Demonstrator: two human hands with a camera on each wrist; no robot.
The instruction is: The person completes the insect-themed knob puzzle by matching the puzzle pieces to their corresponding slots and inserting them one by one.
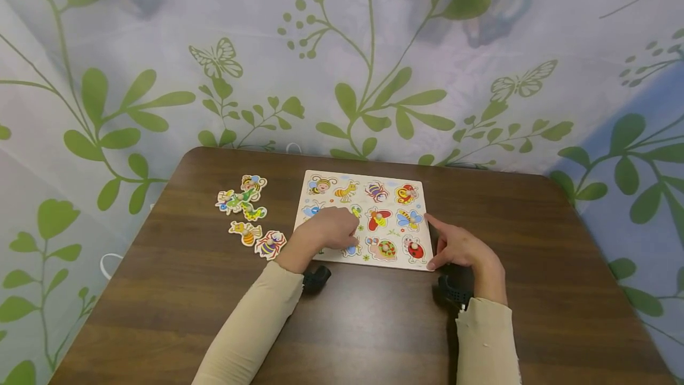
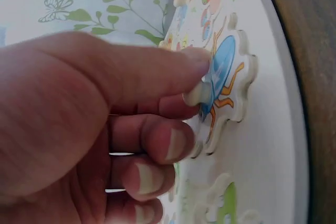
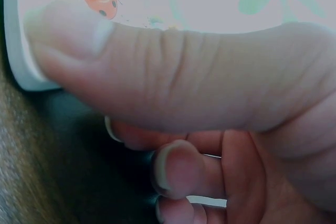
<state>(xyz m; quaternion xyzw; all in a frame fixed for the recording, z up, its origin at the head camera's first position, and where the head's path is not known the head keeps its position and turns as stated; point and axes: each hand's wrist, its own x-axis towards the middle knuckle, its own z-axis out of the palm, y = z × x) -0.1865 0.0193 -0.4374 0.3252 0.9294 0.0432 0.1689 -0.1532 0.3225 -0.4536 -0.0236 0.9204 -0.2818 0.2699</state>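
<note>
My left hand (image 1: 333,227) reaches over the white insect puzzle board (image 1: 392,263). In the left wrist view, its thumb and index finger pinch the pale knob of a blue beetle puzzle piece (image 2: 223,69), and the other fingers curl below. The piece lies at its printed place, near the board's front edge; whether it sits fully flush I cannot tell. At the board's right side is my right hand (image 1: 465,248). Its thumb (image 3: 131,72) lies straight over the near right corner, while the index finger touches the right edge higher up. Its remaining fingers bend loosely off the board.
Left of the board lie several loose knobbed pieces, among them a spider (image 1: 271,245), an orange striped insect (image 1: 246,233) and a green caterpillar (image 1: 253,212). A ladybug piece (image 1: 414,249) sits in the board. The brown table (image 1: 369,325) meets a leaf-patterned curtain (image 1: 267,94) behind.
</note>
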